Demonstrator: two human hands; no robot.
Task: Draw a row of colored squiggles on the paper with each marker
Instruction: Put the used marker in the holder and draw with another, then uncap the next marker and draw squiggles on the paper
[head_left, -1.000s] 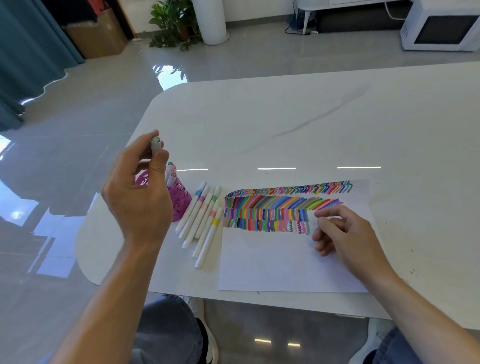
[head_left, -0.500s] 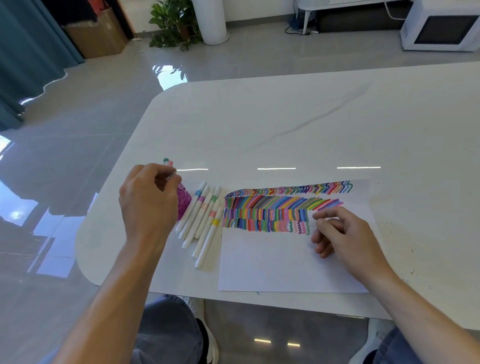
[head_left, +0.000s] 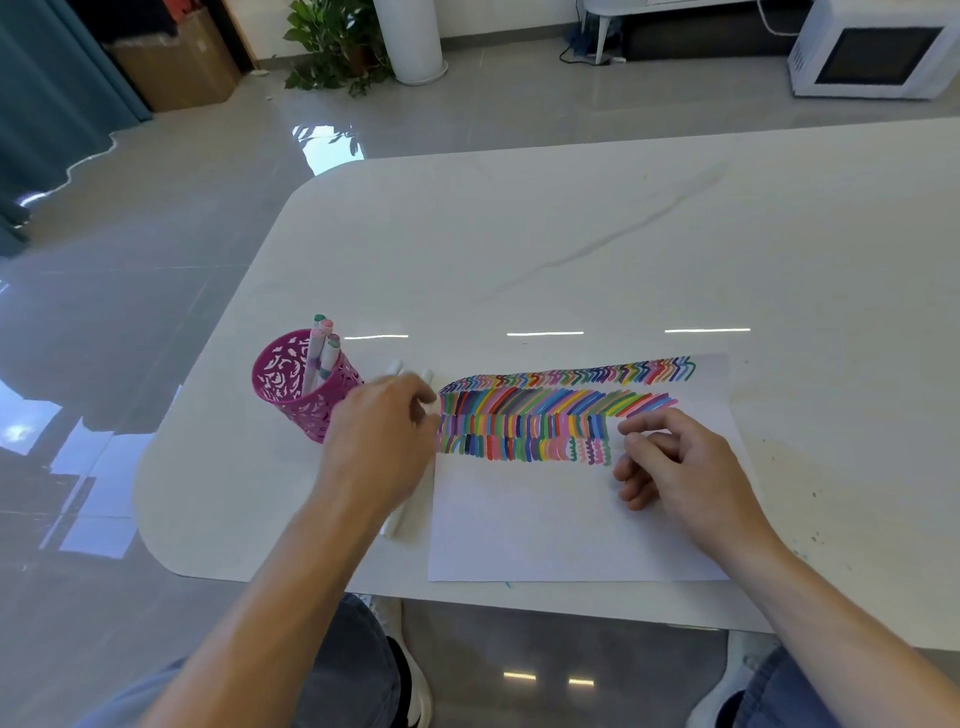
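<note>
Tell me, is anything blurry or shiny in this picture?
Head view: the left hand is smeared with motion blur above the loose markers; three streaks of glare lie on the table; the glossy floor mirrors daylight; the wide lens bows the table's edges; squiggles on the paper look sharp.

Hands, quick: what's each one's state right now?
Left hand: over the loose markers, blurred; grip cannot be told.
Right hand: open, fingers loosely curled, resting on the paper, holding nothing.

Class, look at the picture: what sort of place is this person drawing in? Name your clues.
Probably a home living or dining room: a marble-look table, a potted plant, a microwave and a teal curtain.
</note>
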